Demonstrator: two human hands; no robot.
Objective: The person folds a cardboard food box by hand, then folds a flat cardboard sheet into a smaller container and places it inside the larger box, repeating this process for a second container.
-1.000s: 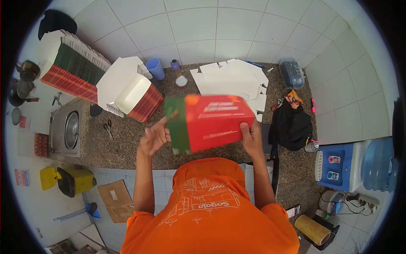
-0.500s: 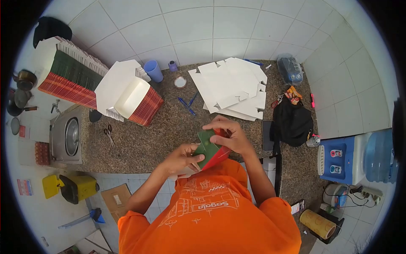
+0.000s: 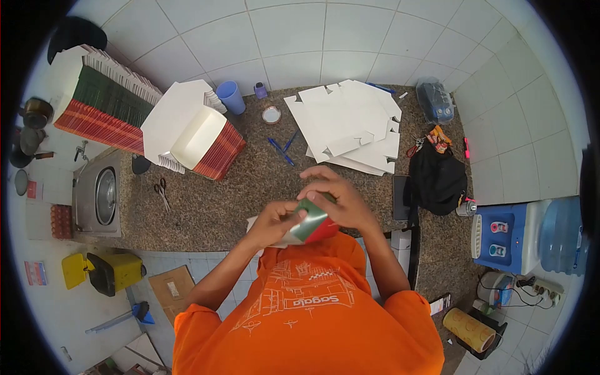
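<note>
Both hands clasp a folded red-and-green carton [image 3: 314, 227]: left hand [image 3: 273, 223] curls around its left end, right hand [image 3: 340, 199] arches over the top, fingers bent down. It sits between the palms, over the near edge of the granite counter [image 3: 212, 200], close to the chest

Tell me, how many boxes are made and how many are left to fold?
I can't count them, but many look done: a long row of boxes and a shorter row stand at the left of the counter. One red and green box is in hand, gripped by the left hand and right hand. A pile of flat white sheets lies beyond, so plenty seems left.
</note>
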